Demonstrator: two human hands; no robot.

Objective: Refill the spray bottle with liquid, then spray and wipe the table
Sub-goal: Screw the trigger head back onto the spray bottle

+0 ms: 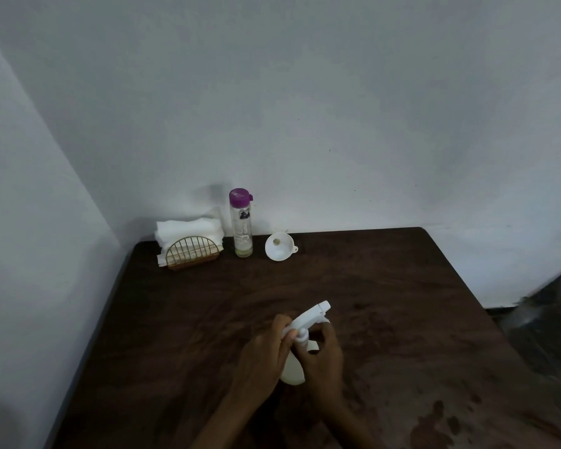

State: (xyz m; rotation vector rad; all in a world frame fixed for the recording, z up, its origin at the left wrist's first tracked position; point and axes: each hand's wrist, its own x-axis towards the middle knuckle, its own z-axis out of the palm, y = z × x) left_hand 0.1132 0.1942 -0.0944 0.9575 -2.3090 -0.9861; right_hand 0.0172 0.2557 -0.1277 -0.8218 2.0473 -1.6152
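On the dark table (402, 286), a wire holder of napkins (190, 244) is set at 11 o'clock, a purple-capped bottle (241, 225) just beside it and a white funnel (279, 247) near 12. At 6 o'clock the spray bottle (305, 319) is clasped: its head is gripped by the left hand (259, 354), its neck by the right hand (324, 361).

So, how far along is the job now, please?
Refilling may be over: the funnel lies aside and the capped clear bottle is almost empty. The left hand and right hand grip the spray bottle at its head. Wet spots on the table hint at spraying. Wiping is left: the napkins sit in their holder.
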